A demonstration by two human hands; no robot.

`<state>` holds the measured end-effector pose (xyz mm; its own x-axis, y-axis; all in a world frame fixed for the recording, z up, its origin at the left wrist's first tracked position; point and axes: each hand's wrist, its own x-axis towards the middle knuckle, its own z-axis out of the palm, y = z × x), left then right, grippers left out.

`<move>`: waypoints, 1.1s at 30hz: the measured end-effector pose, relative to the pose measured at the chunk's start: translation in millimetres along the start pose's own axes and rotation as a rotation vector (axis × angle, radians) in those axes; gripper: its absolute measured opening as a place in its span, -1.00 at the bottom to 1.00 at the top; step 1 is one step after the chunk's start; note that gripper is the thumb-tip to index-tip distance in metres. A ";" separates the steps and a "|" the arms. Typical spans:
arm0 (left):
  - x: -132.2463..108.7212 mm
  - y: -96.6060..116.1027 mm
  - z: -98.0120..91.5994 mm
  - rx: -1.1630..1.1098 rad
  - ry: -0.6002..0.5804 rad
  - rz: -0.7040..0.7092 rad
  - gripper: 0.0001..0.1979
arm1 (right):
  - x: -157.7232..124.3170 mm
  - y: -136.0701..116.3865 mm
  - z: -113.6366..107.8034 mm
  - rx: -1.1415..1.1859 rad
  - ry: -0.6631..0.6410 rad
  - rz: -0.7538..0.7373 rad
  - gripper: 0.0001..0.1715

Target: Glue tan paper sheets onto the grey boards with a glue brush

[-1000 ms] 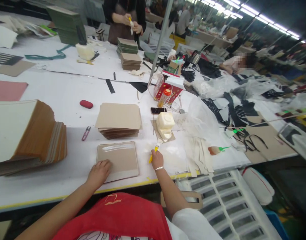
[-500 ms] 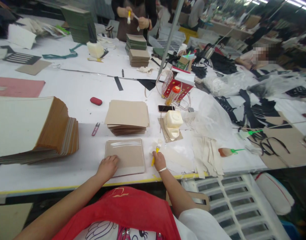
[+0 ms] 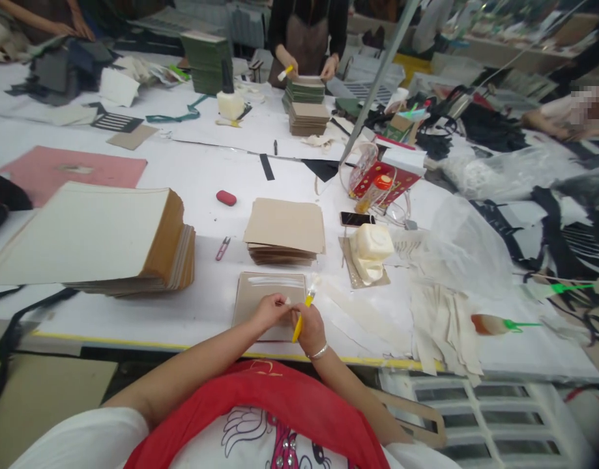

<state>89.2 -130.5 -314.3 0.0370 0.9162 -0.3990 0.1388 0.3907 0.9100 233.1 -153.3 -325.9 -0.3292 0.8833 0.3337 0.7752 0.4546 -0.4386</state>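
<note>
My right hand is closed around a yellow-handled brush, bristles pointing up and away. My left hand meets its fingertips over the board, fingers pinched; a small pale bit shows there, too small to name. Below both hands lies a tan board with a whitish wet streak along its far edge. Just beyond it stands a stack of tan boards. To the right, a cream-coloured block-like container sits on a scrap of board. A pale fabric strip lies flat beside the brush.
A tall stack of large boards stands at left. Pink snips, a red case and a phone lie farther back. Fabric strips and a glue bottle are at right. A co-worker stands across the table.
My left hand has left the board's left side and come to my right hand, fingers pinched. The brush stays in my right hand. The view has swung left.
</note>
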 end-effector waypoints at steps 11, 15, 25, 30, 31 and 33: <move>-16.3 6.7 -53.1 -0.129 -0.089 -0.040 -0.75 | 14.4 2.7 12.7 0.199 -0.103 -0.101 -0.67; -16.0 5.1 -71.9 -0.158 0.042 -0.029 -0.74 | 9.8 11.8 17.2 0.199 -0.132 -0.002 -0.79; 10.1 -19.8 -91.5 -0.238 0.226 -0.184 -0.77 | 29.9 20.6 7.5 0.496 -0.194 0.421 -0.71; 17.9 -17.3 -91.1 -0.363 0.256 -0.202 -0.83 | 35.6 25.1 12.7 0.525 -0.196 0.441 -0.66; 18.8 -16.6 -91.5 -0.399 0.251 -0.207 -0.84 | 34.5 25.7 13.9 0.541 -0.209 0.436 -0.65; 20.4 -15.6 -92.6 -0.469 0.248 -0.222 -0.86 | 31.6 26.5 16.0 0.529 -0.233 0.431 -0.68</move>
<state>-3.8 -109.6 -326.2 -0.1837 0.7793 -0.5991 -0.3391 0.5218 0.7827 234.6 -111.5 -340.4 -0.2048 0.9713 -0.1206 0.5165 0.0026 -0.8563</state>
